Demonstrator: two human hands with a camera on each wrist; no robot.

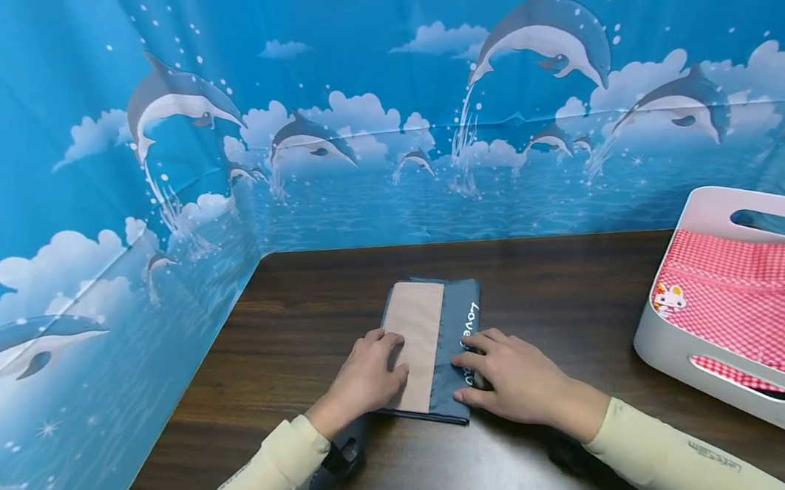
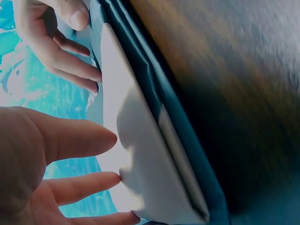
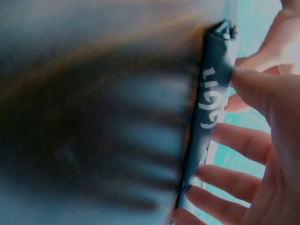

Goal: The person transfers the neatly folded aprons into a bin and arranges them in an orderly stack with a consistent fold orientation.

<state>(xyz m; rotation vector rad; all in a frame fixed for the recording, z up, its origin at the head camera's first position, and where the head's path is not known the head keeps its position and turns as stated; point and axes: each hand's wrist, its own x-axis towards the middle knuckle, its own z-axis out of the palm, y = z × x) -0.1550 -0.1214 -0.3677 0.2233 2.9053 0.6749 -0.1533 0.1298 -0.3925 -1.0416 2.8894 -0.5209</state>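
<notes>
A flat, folded piece of dark blue-grey fabric [image 1: 458, 389] lies on the table, with a broad beige panel [image 1: 415, 332] on top and white lettering along its right side. The left hand [image 1: 367, 376] rests its fingertips on the left part of the beige panel. On the opposite side, the right hand [image 1: 515, 375] touches the lettered edge with spread fingers. In the left wrist view, stacked folds show along the near edge of the fabric [image 2: 159, 89]. Fingertips of the right hand [image 3: 262, 154] lie along the lettered side in the right wrist view.
The dark wooden table [image 1: 271, 340] meets a blue dolphin-print curtain [image 1: 376, 194] at the back and left. To the right stands a white basket [image 1: 664, 349] with handle slots, holding red-and-white checked cloth [image 1: 748, 293].
</notes>
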